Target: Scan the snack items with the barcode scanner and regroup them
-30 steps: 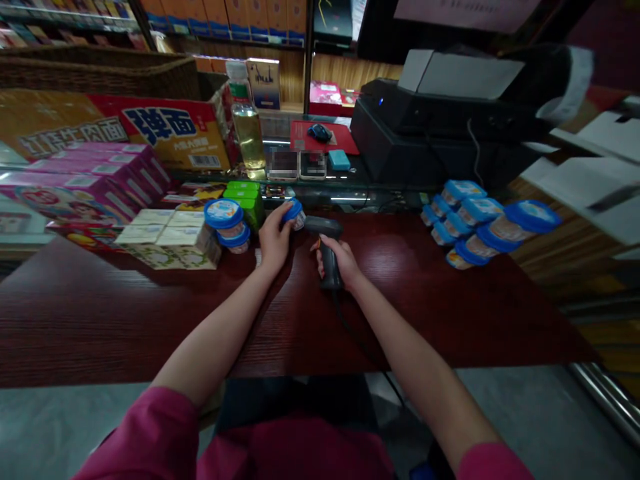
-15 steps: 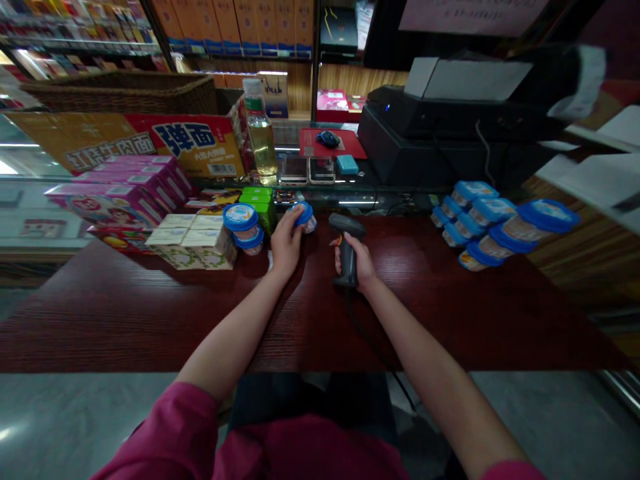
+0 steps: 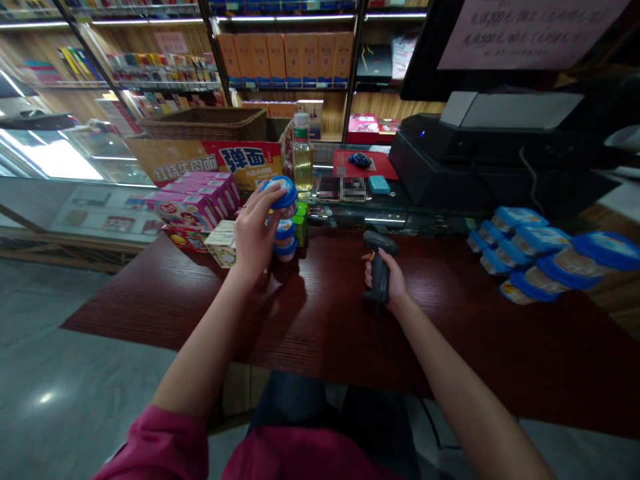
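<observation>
My left hand (image 3: 255, 233) is closed on a small round tub (image 3: 283, 193) with a blue lid, raised over the left part of the counter. Just below it stands a stack of matching blue-lidded tubs (image 3: 285, 240). Beside the stack are green packs (image 3: 301, 223) and cream cartons (image 3: 220, 244), partly covered by my hand. My right hand (image 3: 395, 279) grips a black barcode scanner (image 3: 381, 267) by its handle, its head pointing forward and left above the counter (image 3: 330, 320).
Pink boxes (image 3: 193, 200) stand at the left, before a noodle carton (image 3: 240, 163). Behind are a bottle of yellow liquid (image 3: 303, 157), a mouse (image 3: 359, 160) and a black machine (image 3: 450, 167). Blue-lidded containers (image 3: 543, 240) are stacked at the right. The scanner's cable (image 3: 431, 423) hangs past the front edge.
My left hand has lifted the blue-lidded tub off the counter and carried it left, above the stacked tubs. My right hand still holds the scanner. The view has turned left and tilted up.
</observation>
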